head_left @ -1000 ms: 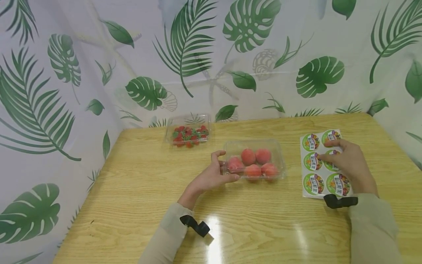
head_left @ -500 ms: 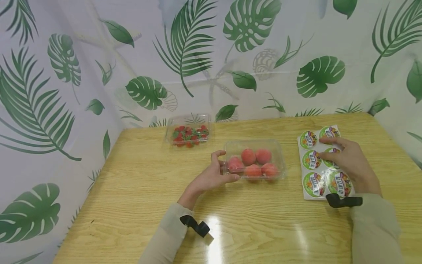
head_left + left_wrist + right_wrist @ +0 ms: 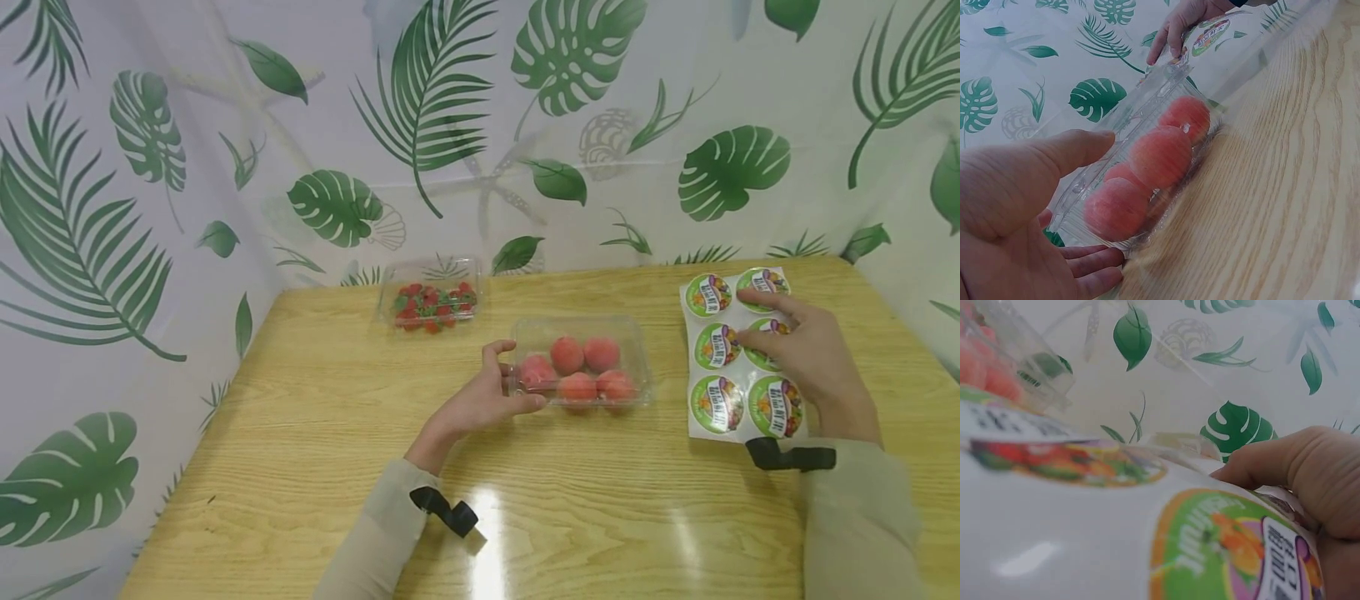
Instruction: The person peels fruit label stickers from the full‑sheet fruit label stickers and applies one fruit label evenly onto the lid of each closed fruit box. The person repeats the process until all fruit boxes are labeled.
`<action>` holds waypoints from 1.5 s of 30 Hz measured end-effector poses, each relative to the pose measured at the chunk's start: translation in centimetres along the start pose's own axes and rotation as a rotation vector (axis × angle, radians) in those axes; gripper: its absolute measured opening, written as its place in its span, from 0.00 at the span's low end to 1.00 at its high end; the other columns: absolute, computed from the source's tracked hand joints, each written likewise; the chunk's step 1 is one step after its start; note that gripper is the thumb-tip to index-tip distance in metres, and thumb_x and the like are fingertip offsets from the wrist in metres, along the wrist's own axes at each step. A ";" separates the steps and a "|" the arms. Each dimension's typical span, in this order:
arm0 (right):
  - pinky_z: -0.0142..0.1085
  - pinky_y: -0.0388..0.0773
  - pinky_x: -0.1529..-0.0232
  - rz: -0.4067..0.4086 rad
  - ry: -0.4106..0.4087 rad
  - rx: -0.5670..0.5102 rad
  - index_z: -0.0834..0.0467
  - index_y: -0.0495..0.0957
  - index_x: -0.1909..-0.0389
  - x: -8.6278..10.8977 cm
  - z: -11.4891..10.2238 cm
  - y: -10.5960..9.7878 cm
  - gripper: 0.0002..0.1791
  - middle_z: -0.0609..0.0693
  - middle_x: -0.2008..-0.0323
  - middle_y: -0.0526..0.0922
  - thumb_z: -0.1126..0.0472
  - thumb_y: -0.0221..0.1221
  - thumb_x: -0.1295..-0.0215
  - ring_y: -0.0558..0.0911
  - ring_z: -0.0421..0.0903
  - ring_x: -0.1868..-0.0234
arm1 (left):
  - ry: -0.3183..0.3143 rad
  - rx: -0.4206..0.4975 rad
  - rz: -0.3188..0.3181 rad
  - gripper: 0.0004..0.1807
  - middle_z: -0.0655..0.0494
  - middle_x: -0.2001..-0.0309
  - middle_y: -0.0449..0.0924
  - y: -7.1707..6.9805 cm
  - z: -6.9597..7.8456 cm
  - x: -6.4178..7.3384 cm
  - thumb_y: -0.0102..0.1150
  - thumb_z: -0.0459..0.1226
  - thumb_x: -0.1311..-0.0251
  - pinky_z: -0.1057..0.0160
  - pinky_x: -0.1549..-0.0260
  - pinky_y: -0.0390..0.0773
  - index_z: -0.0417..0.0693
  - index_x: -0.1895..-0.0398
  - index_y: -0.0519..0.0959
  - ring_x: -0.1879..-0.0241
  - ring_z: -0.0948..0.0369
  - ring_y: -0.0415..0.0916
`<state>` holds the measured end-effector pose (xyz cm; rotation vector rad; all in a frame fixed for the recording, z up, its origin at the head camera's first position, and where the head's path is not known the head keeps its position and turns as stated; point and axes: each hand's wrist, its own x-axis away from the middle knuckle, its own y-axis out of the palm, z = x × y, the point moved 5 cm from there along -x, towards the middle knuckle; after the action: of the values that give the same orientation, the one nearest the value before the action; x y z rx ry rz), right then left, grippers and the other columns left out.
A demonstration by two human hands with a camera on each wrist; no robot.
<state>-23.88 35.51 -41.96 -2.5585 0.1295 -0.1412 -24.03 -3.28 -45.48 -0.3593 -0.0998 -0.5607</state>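
Sticker sheet at right, 6 stickers showing. My right hand is clamped on its right side, thumb and index tips apart on its face. Left of it, peach box, 5 peaches inside; my left hand grips its left end, thumb near, fingers far. Berry box lies far left on the table.

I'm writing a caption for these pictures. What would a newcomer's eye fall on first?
Probably the red-orange fruits in a clear container near the middle of the wooden table. Next, the bright round stickers on a white sheet towards the right. Behind the table, big green leaves printed on a pale backdrop also stand out.
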 end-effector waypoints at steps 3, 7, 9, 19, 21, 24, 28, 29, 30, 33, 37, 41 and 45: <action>0.41 0.84 0.70 0.003 -0.003 -0.025 0.40 0.63 0.26 0.2 -0.5 -0.2 0.37 0.64 0.41 0.71 0.49 0.64 0.34 0.83 0.38 0.69 | 0.000 -0.003 0.001 0.53 0.43 0.39 0.68 0.0 0.0 0.0 0.69 0.43 0.40 0.51 0.44 0.74 0.53 0.24 0.39 0.42 0.51 0.73; 0.41 0.84 0.69 0.018 -0.027 -0.022 0.40 0.65 0.27 0.6 -1.5 -0.3 0.37 0.57 0.47 0.75 0.48 0.66 0.35 0.84 0.39 0.69 | -0.002 -0.003 0.003 0.53 0.43 0.39 0.67 0.0 0.1 0.0 0.69 0.43 0.40 0.51 0.44 0.74 0.52 0.23 0.39 0.42 0.51 0.73; 0.40 0.84 0.70 0.030 -0.041 -0.017 0.41 0.65 0.27 0.8 -2.2 -0.4 0.37 0.57 0.47 0.76 0.48 0.66 0.35 0.84 0.39 0.69 | -0.003 -0.005 0.004 0.54 0.43 0.39 0.67 0.0 0.1 0.0 0.69 0.43 0.40 0.51 0.44 0.74 0.52 0.23 0.39 0.42 0.52 0.73; 0.35 0.83 0.75 0.092 -0.196 -0.154 0.50 0.78 0.37 2.4 -6.2 0.0 0.25 0.28 0.68 0.82 0.59 0.67 0.36 0.85 0.36 0.72 | -0.001 -0.007 0.008 0.53 0.43 0.38 0.68 -0.1 0.0 -0.1 0.69 0.43 0.40 0.51 0.44 0.74 0.52 0.23 0.40 0.41 0.51 0.72; 0.35 0.83 0.75 0.097 -0.227 -0.172 0.52 0.79 0.38 2.7 -6.9 0.3 0.24 0.28 0.68 0.83 0.61 0.67 0.36 0.85 0.36 0.72 | 0.001 -0.006 0.008 0.53 0.43 0.37 0.67 -0.1 0.0 -0.1 0.69 0.43 0.40 0.51 0.44 0.74 0.52 0.23 0.39 0.40 0.51 0.72; 0.35 0.83 0.75 0.083 -0.257 -0.185 0.55 0.80 0.40 2.9 -7.8 1.0 0.22 0.30 0.67 0.84 0.62 0.66 0.35 0.86 0.37 0.72 | 0.002 -0.004 0.006 0.53 0.43 0.37 0.67 -0.1 0.0 0.0 0.69 0.43 0.40 0.51 0.43 0.74 0.52 0.23 0.39 0.40 0.51 0.71; 0.36 0.83 0.74 0.064 -0.287 -0.182 0.59 0.81 0.44 3.1 -8.5 1.8 0.19 0.32 0.66 0.84 0.63 0.65 0.35 0.86 0.39 0.71 | -0.004 -0.002 0.006 0.53 0.43 0.38 0.67 -0.1 0.1 0.1 0.69 0.43 0.40 0.51 0.44 0.74 0.53 0.23 0.40 0.40 0.51 0.71; 0.36 0.83 0.74 0.059 -0.296 -0.176 0.60 0.80 0.45 3.2 -8.7 2.0 0.17 0.32 0.66 0.84 0.64 0.65 0.35 0.86 0.39 0.71 | -0.006 -0.001 0.006 0.53 0.43 0.38 0.67 -0.1 0.1 0.1 0.68 0.44 0.40 0.51 0.44 0.74 0.53 0.23 0.40 0.40 0.51 0.71; 0.36 0.83 0.74 0.056 -0.304 -0.169 0.61 0.80 0.46 3.2 -8.8 2.2 0.16 0.32 0.65 0.84 0.64 0.65 0.35 0.86 0.39 0.71 | -0.006 0.000 0.007 0.53 0.43 0.38 0.67 -0.1 0.1 0.1 0.68 0.44 0.40 0.51 0.44 0.74 0.52 0.24 0.40 0.41 0.51 0.71; 0.37 0.83 0.75 0.045 -0.327 -0.139 0.62 0.76 0.49 3.4 -9.4 2.7 0.16 0.38 0.64 0.83 0.65 0.65 0.36 0.85 0.40 0.72 | -0.006 -0.004 0.009 0.53 0.43 0.37 0.66 0.0 0.1 0.1 0.68 0.44 0.40 0.51 0.45 0.75 0.53 0.23 0.40 0.40 0.51 0.71; 0.37 0.83 0.75 0.021 -0.339 -0.106 0.58 0.70 0.45 3.6 -10.2 3.6 0.20 0.52 0.58 0.79 0.65 0.65 0.36 0.84 0.39 0.71 | -0.006 -0.009 0.010 0.53 0.42 0.37 0.66 0.0 0.0 0.0 0.68 0.45 0.40 0.50 0.45 0.75 0.53 0.23 0.40 0.40 0.50 0.71; 0.38 0.83 0.76 -0.007 -0.374 -0.081 0.59 0.70 0.39 3.8 -10.8 4.4 0.25 0.62 0.55 0.78 0.66 0.64 0.36 0.84 0.39 0.72 | -0.007 -0.019 0.013 0.53 0.42 0.37 0.64 0.0 0.0 0.0 0.68 0.45 0.40 0.50 0.45 0.75 0.52 0.23 0.39 0.40 0.50 0.70; 0.38 0.82 0.77 -0.037 -0.402 -0.076 0.59 0.71 0.36 3.9 -11.3 5.1 0.27 0.63 0.54 0.79 0.67 0.64 0.35 0.84 0.39 0.72 | -0.003 -0.030 0.017 0.53 0.43 0.38 0.64 -0.1 0.2 0.1 0.68 0.45 0.40 0.51 0.45 0.74 0.51 0.23 0.39 0.42 0.51 0.71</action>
<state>-21.79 24.68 -35.09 -2.6077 -0.0681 0.3701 -24.00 -3.33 -45.30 -0.3901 -0.0908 -0.5453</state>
